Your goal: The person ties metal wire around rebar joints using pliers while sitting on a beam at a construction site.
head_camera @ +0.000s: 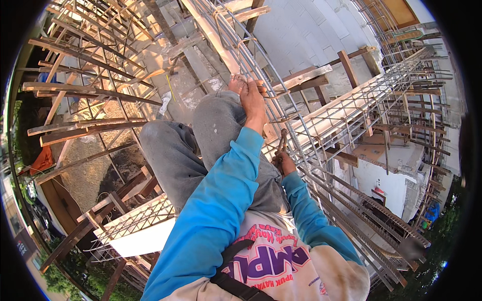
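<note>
My left hand rests with its fingers bent at the side of a rebar cage, beside my bare foot; whether it grips a bar or a tie wire cannot be made out. Lower right, my right hand is closed around the handles of steel pincers, whose head points up at the cage where it meets a second rebar cage. Stirrups ring the long bars of the first cage, and a wooden form board runs along its left side.
Timber props crowd the left, above a gravel heap and the floor far below. Long ribbed rebars reach out at lower right. Another rebar cage lies over a white panel at lower left. Grey block walls stand beyond.
</note>
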A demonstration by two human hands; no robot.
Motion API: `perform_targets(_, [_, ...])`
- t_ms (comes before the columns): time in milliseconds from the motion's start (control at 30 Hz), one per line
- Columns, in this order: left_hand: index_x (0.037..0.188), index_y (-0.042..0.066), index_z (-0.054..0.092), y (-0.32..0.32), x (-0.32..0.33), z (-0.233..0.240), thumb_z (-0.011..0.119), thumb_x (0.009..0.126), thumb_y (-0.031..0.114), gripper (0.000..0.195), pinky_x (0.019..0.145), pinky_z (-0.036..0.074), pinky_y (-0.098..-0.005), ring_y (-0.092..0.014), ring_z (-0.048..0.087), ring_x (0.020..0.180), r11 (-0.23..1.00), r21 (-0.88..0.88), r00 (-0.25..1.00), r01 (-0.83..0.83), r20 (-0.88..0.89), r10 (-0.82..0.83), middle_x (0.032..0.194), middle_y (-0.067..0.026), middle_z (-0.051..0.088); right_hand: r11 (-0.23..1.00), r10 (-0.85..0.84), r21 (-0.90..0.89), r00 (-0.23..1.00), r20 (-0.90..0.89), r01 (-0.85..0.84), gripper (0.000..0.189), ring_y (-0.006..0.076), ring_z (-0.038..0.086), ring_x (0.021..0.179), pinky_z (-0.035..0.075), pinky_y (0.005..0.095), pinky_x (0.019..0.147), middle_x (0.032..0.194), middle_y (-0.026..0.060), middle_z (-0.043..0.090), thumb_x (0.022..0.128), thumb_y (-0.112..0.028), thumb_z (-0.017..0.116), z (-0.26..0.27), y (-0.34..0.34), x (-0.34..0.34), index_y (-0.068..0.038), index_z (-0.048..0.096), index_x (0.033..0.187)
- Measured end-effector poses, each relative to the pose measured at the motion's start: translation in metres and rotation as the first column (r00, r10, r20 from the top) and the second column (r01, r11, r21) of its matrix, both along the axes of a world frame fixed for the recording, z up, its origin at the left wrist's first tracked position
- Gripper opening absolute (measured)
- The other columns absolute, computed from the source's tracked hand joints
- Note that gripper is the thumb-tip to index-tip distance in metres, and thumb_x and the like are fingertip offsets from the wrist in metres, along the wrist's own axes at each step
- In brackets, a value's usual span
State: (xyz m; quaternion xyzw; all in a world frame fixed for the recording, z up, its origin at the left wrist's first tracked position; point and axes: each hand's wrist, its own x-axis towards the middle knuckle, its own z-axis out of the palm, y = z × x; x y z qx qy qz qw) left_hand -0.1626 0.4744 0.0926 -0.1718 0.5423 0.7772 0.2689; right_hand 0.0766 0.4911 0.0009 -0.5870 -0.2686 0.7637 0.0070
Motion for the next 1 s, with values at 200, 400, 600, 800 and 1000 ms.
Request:
perform_targets(200, [0.086, 0.011, 0.057, -0.015, -0.01, -0.011, 0.038, 0.096, 0.039, 0.035, 0.049, 0.038, -0.0239, -0.007, 0.049, 0.062, 0.998, 0.033, 0.998, -0.052, 0.036, 0.051, 0.07, 0.0026, 0.055, 0.934, -0.324, 0.198, 0.939, 0.116, 0.298, 0.013, 0.0218, 0.048, 0.049, 0.045, 0.0377, 0.044, 0.06, 0.0089, 0.046, 0.082, -0.014, 0.048, -0.098, 0.002, -0.061, -0.003, 0.044, 0.076])
perform_targets(400, [0.084, 0.009, 0.057, -0.006, -0.014, -0.008, 0.039, 0.096, 0.036, 0.035, 0.046, 0.035, -0.0237, -0.007, 0.044, 0.054, 0.988, 0.094, 0.992, -0.125, 0.042, 0.121, 0.064, 0.0023, 0.051, 0.913, -0.362, 0.186, 0.931, -0.038, 0.362, 0.015, 0.0237, 0.055, 0.053, 0.053, 0.0374, 0.053, 0.066, 0.0121, 0.055, 0.087, -0.014, 0.05, -0.155, 0.04, -0.053, 0.0, 0.051, 0.079])
perform_targets(600, [0.085, 0.012, 0.058, -0.014, -0.015, -0.013, 0.038, 0.095, 0.038, 0.035, 0.05, 0.038, -0.0234, -0.008, 0.05, 0.063, 0.999, 0.002, 0.998, -0.049, 0.03, 0.049, 0.07, 0.0028, 0.055, 0.921, -0.388, -0.063, 0.916, -0.101, 0.384, 0.015, 0.0232, 0.055, 0.057, 0.05, 0.0361, 0.052, 0.068, 0.0101, 0.055, 0.09, -0.017, 0.049, -0.129, 0.027, -0.066, -0.003, 0.052, 0.088])
perform_targets(800, [0.086, 0.012, 0.057, -0.005, -0.014, -0.01, 0.038, 0.096, 0.037, 0.033, 0.048, 0.038, -0.0225, -0.007, 0.05, 0.061, 0.998, 0.046, 0.999, -0.039, 0.039, 0.037, 0.069, 0.003, 0.054, 0.908, -0.417, -0.035, 0.891, -0.179, 0.417, 0.017, 0.0228, 0.055, 0.066, 0.051, 0.0414, 0.064, 0.076, 0.0098, 0.054, 0.092, -0.018, 0.049, -0.137, 0.02, -0.082, -0.002, 0.051, 0.095])
perform_targets(1000, [0.09, 0.011, 0.058, -0.009, -0.014, -0.011, 0.038, 0.096, 0.035, 0.032, 0.048, 0.039, -0.023, -0.007, 0.05, 0.059, 0.999, 0.03, 0.998, -0.035, 0.049, 0.033, 0.068, 0.0026, 0.054, 0.922, -0.384, -0.058, 0.889, -0.249, 0.382, 0.022, 0.0242, 0.056, 0.065, 0.051, 0.0402, 0.063, 0.075, 0.0106, 0.054, 0.093, -0.022, 0.045, -0.138, 0.017, -0.08, 0.0, 0.05, 0.093])
